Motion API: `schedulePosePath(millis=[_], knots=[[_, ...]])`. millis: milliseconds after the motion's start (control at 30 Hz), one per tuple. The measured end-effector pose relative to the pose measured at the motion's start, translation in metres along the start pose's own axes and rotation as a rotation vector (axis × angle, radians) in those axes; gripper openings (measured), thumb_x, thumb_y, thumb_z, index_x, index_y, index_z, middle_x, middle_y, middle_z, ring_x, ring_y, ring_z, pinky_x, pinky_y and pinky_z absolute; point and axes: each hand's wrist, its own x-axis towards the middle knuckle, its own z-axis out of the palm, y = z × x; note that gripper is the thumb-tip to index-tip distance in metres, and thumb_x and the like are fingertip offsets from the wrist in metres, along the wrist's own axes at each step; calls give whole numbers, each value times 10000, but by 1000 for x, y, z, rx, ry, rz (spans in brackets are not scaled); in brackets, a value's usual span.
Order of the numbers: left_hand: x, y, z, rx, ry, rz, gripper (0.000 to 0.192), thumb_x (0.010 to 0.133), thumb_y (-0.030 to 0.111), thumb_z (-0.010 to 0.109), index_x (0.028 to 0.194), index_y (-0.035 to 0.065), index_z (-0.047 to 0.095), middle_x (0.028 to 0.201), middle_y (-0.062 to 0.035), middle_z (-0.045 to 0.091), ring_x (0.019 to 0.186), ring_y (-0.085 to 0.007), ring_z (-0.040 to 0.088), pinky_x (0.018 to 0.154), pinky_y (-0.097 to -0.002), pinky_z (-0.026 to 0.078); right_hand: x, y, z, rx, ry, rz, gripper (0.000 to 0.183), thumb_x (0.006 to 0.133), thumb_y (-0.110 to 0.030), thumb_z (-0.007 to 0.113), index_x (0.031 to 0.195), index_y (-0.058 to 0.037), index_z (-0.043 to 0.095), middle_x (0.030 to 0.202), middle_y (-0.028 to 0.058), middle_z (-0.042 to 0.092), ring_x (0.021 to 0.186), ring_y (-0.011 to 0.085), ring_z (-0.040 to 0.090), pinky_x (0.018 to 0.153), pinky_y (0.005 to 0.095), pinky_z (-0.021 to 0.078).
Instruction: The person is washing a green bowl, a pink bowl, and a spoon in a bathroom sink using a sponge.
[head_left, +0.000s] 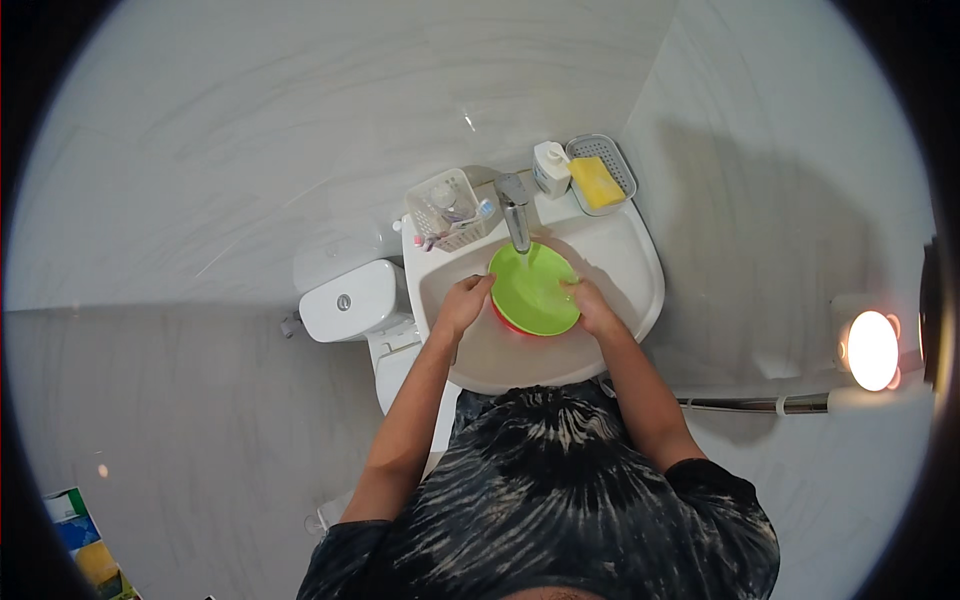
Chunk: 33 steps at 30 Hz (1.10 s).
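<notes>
A round green plate or shallow bowl (531, 296) is held tilted over the white washbasin (626, 270). My left hand (466, 301) grips its left rim. On the opposite rim my right hand (589, 304) has hold, with the thumb over the inner face. Water runs from the chrome faucet (514, 214) onto the upper part of the green dish. Beneath it shows the edge of a red dish (504, 319); most of that is hidden, and whether the two touch I cannot tell.
Along the basin's back ledge stand a white plastic basket (450, 206) with toothbrushes, a white pump bottle (551, 169), and a yellow sponge (598, 182) on a grey draining dish (606, 150). A toilet (352, 300) adjoins at left. A lit lamp (872, 351) is at right.
</notes>
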Motion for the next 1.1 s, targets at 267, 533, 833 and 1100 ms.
schedulePosePath(millis=[267,533,833,1100], knots=[[12,-23,25,167,-197,-56,412,870,329,608,993,-52,708,923,-240,714,886,-304,700,809,-387,510,-60,-63,1,-299,97,-20,356,953,-174,462,1218,22,597,939,110,679,777,224,695,601,342,571],[25,-15,48,229,-75,145,442,922,409,560,955,5,735,866,-201,707,767,-294,674,665,-399,511,-88,-82,1,-687,254,-195,374,943,-139,441,1252,33,562,942,196,692,768,323,703,653,390,571],[7,7,16,-869,-562,-425,502,1027,481,466,1105,18,642,862,-2,586,613,-91,442,442,-198,318,-145,-57,19,-1118,300,-1045,543,727,151,538,1238,-29,580,1297,184,596,1193,387,571,1017,435,470],[10,-20,10,-918,-479,-468,255,1033,320,525,1162,117,609,826,44,533,612,-67,399,464,-181,304,-95,-26,1,-791,129,-677,645,819,120,552,1433,-46,442,1368,141,554,1274,277,534,1069,429,423]])
